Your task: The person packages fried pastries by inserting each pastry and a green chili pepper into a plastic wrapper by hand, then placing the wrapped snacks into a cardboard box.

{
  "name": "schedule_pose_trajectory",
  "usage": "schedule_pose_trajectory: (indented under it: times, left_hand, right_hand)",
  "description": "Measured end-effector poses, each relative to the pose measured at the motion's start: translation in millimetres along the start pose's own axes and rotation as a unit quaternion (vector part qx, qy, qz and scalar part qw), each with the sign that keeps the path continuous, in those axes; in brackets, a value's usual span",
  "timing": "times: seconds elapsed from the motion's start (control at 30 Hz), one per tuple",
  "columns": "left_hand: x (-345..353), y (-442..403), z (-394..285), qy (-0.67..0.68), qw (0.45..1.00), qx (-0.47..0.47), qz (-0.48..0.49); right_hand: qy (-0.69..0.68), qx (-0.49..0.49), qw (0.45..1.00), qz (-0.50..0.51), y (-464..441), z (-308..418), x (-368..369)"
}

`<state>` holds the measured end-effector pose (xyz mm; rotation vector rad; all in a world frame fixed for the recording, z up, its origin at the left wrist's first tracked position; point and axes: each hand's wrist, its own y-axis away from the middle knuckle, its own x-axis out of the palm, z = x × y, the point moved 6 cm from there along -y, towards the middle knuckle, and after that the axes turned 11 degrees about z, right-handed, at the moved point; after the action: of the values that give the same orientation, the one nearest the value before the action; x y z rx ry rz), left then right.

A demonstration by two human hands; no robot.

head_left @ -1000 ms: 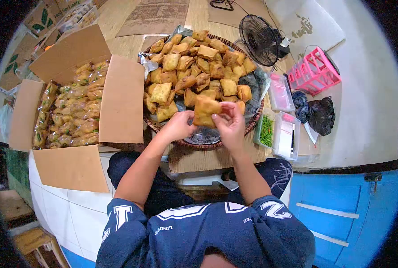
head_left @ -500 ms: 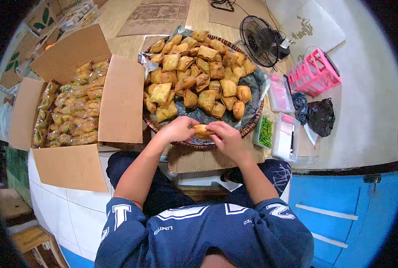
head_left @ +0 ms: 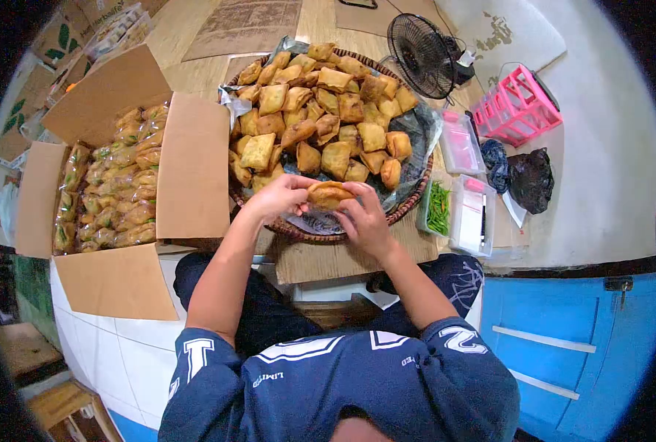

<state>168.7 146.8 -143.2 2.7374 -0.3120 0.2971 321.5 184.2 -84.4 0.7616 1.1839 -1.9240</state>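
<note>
A golden fried pastry [head_left: 329, 195] is held between my two hands over the near edge of a round woven basket [head_left: 405, 210]. My left hand [head_left: 285, 199] pinches its left end. My right hand [head_left: 363, 217] grips the right end with thumb and fingers. Behind them, a heap of square fried pastries [head_left: 320, 110] fills much of the basket, on dark plastic and paper lining. To the left stands an open cardboard box [head_left: 195, 166] with rows of plastic-wrapped pastries [head_left: 125, 184].
Right of the basket are a tub of green chillies [head_left: 438, 208], clear containers with pink parts [head_left: 462, 147], black plastic bags [head_left: 531, 180] and a pink rack [head_left: 516, 107]. A black fan [head_left: 421, 55] stands behind. Cardboard [head_left: 350, 261] lies under the basket's near side.
The held pastry was shown flat-on, then turned edge-on and lowered; now it is slightly higher and tilted in both hands. The view has shifted a little.
</note>
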Motion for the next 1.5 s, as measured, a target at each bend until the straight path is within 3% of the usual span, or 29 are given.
schedule_pose_trajectory:
  times: [0.13,0.2,0.37,0.43,0.47,0.5,0.53,0.57,0.6,0.63,0.7,0.73,0.77,0.8,0.87,0.9,0.93,1.0,1.03,1.07,1.17,1.23,1.37,1.43,1.5]
  left_hand:
    - [8.1,1.5,-5.4,-0.05,0.998,0.012,0.031]
    - [6.9,8.5,-9.8,-0.127,0.992,-0.025,0.002]
    - [0.8,1.3,-2.3,-0.129,0.991,-0.011,0.021]
    - [-5.6,5.0,-16.2,0.042,0.992,0.112,-0.037]
    - [-13.7,4.6,-19.5,0.085,0.972,0.165,-0.14]
    - [-21.5,5.6,-19.6,0.125,0.938,0.217,-0.241]
    - [-27.6,2.6,-2.6,0.16,0.928,0.207,-0.264]
    - [-31.1,1.0,16.9,0.195,0.917,0.197,-0.286]
    - [-18.7,-4.0,36.5,0.307,0.902,0.123,-0.278]
    - [4.5,-7.9,31.6,0.377,0.902,0.099,-0.189]
    - [30.5,-28.2,17.0,0.498,0.843,0.201,0.039]
    - [38.6,-26.3,13.3,0.447,0.873,0.194,-0.026]
    - [37.0,-28.5,16.2,0.446,0.874,0.192,-0.025]
    - [32.3,-31.5,25.4,0.436,0.883,0.167,-0.051]
    - [26.8,-29.0,31.4,0.405,0.895,0.125,-0.139]
    - [25.9,-28.7,30.0,0.405,0.895,0.125,-0.14]
    - [22.0,-27.2,28.3,0.41,0.888,0.14,-0.155]
    - [16.2,-25.6,25.0,0.414,0.883,0.17,-0.143]
    - [16.7,-26.3,24.7,0.415,0.882,0.169,-0.143]
    - [18.0,-27.1,20.9,0.416,0.881,0.183,-0.13]
    - [26.2,-25.8,5.9,0.409,0.881,0.206,-0.116]
    - [30.3,-26.3,0.6,0.401,0.883,0.215,-0.115]
    - [30.8,-32.8,7.0,0.423,0.874,0.22,-0.088]
    - [29.0,-36.2,14.9,0.439,0.869,0.205,-0.095]
    - [33.5,-36.9,12.9,0.435,0.871,0.213,-0.081]
  right_hand:
    - [-0.003,-0.019,0.999,0.033,0.2,-4.5,1.8]
    - [0.005,-0.093,0.995,0.038,-0.5,0.6,4.7]
    - [0.037,-0.111,0.99,0.082,-11.1,-1.5,9.7]
    - [-0.022,-0.014,0.994,0.108,-20.8,-11.4,7.4]
    - [-0.023,-0.011,0.994,0.108,-25.6,-10.7,3.1]
    - [-0.048,0.052,0.993,0.091,-37.0,-11.9,-9.3]
    - [-0.072,0.112,0.988,0.073,-45.6,-13.1,-20.6]
    - [-0.07,0.113,0.989,0.071,-51.4,-7.7,-27.3]
    - [-0.09,0.093,0.991,0.033,-56.5,-1.2,-37.0]
    - [-0.11,0.073,0.991,-0.006,-59.7,3.7,-46.3]
    - [-0.118,0.086,0.988,0.042,-56.2,8.8,-48.6]
    - [-0.188,0.059,0.979,0.049,-54.2,13.1,-49.5]
    - [-0.257,0.031,0.964,0.056,-53.0,16.1,-50.7]
    - [-0.302,0.044,0.952,-0.039,-49.9,9.1,-63.3]
    - [-0.164,0.078,0.981,-0.069,-24.1,-49.0,-85.1]
    - [-0.104,0.107,0.985,-0.09,-7.4,-81.5,-94.3]
    - [-0.1,0.198,0.97,-0.096,13.7,-119.5,-99.8]
    - [0.012,0.341,0.94,0.001,55.2,-178.3,-104.7]
    - [0.101,0.363,0.921,0.098,73.5,-200.5,-100.1]
    - [0.188,0.379,0.885,0.193,92.6,-220.9,-93.5]
    - [0.249,0.367,0.85,0.283,139.4,-264.2,-64.6]
    - [0.258,0.321,0.864,0.292,138.6,-266.1,-59.4]
    - [0.175,0.386,0.862,0.279,123.8,-240.6,-97.7]
    - [0.042,0.407,0.907,0.099,103.9,-220.5,-126.2]
    - [-0.27,0.366,0.891,0.016,79.5,-194.5,-115.5]
